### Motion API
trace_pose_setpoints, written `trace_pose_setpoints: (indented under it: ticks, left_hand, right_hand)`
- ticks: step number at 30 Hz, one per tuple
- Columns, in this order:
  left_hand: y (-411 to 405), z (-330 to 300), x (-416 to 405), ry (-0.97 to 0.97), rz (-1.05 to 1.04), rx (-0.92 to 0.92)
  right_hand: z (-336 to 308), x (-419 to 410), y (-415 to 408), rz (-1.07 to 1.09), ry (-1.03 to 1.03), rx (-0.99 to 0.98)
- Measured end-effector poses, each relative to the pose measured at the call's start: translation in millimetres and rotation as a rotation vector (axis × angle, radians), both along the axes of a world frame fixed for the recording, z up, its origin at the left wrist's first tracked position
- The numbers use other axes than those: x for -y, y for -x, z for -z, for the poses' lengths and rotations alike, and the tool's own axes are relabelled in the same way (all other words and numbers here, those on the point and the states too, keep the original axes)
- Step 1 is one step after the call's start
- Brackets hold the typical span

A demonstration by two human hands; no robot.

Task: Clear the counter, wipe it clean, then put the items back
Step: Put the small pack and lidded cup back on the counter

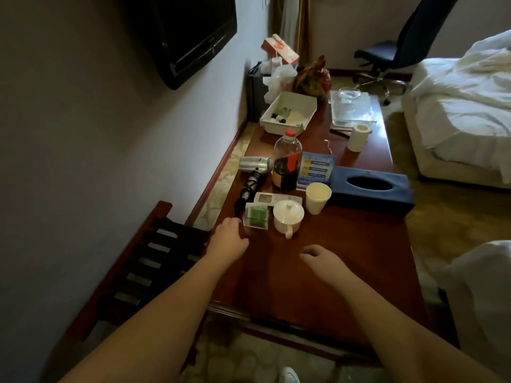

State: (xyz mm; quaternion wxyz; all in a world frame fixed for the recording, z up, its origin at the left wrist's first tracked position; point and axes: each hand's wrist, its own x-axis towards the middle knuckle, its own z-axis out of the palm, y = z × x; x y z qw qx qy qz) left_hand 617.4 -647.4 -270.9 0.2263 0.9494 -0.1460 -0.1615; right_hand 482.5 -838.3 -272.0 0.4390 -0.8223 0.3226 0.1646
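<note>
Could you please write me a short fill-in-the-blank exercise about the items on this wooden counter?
1. The bottle holding dark liquid has a ____ cap.
2. The tissue box right of the paper cup is ____ in colour.
3. The white lidded cup stands right of a packet holding ____ squares.
4. The left hand reaches toward that ____.

Missing words: red; blue; green; packet

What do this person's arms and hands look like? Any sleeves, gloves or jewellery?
Both arms come in bare from the bottom of the picture: no sleeves reach the forearms. The left hand and right hand wear no gloves, and no watch, bracelet or ring shows on the parts in view. The picture is dim, so small details could be missed.
</note>
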Motion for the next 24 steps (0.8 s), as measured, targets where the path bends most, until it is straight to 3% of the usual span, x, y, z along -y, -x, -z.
trace_pose_setpoints:
  ticks: [5, 13, 24]
  left_hand:
    - [-43.9, 15.2, 37.1, -0.152, 0.13, 0.109]
    - [-85.0, 31.5, 63.5, -0.328, 0.228, 0.072]
    - [-85.4, 47.7, 63.6, -0.366, 0.229, 0.069]
  right_hand:
    - [22.7, 17.3, -35.2, 0.065, -0.201, -0.031]
    - [49.9, 25.2, -63.8, 0.265, -0.597, -0.04]
    - [60.7, 39.2, -76.2, 0.309, -0.762, -0.064]
